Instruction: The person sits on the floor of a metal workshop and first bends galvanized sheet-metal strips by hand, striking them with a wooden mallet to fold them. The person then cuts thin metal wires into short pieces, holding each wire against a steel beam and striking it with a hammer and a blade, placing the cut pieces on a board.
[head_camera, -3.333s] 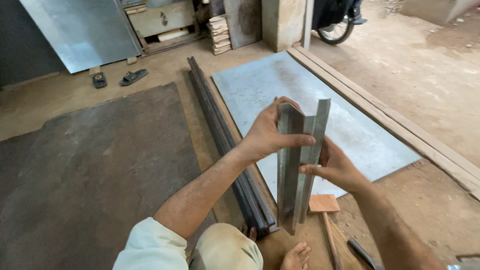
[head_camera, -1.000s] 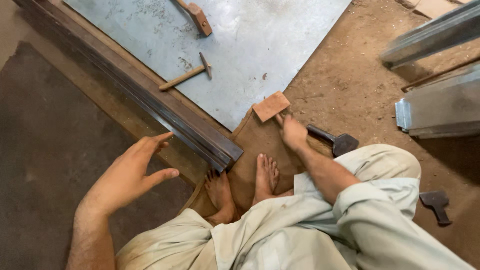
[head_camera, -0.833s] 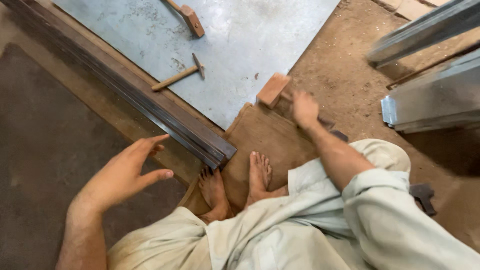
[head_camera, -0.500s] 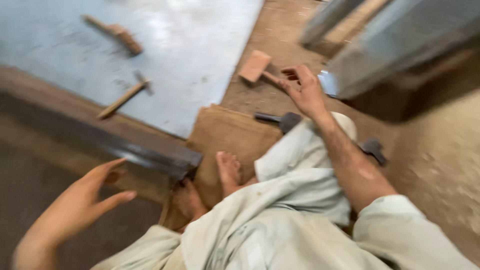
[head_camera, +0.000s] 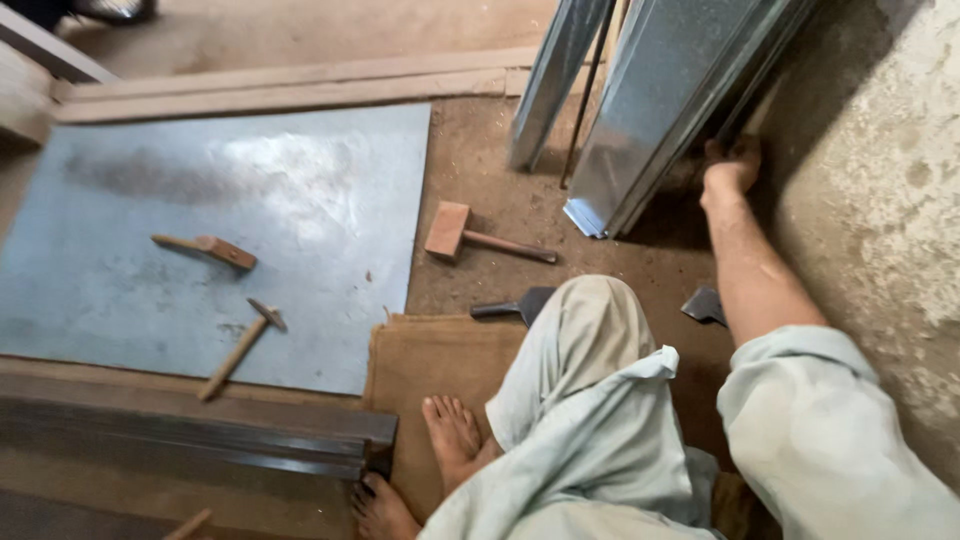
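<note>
Right hand (head_camera: 728, 168) at folded metal channel (head_camera: 672, 110) — wooden mallet (head_camera: 470, 236) nearby

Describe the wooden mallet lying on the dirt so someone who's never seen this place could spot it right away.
Start at the large grey sheet of metal flat on the floor. Just off its right edge, on the bare brown dirt, lies the wooden mallet with a blocky reddish head, its handle pointing right toward the leaning folded metal sections. Unlike the two hammers on the sheet, it lies off the metal.

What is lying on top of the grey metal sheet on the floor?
Two wooden-handled tools lie on the grey metal sheet: a mallet and a small hammer. The sheet's near edge is covered by the dark steel bars, so anything beneath them cannot be seen.
</note>
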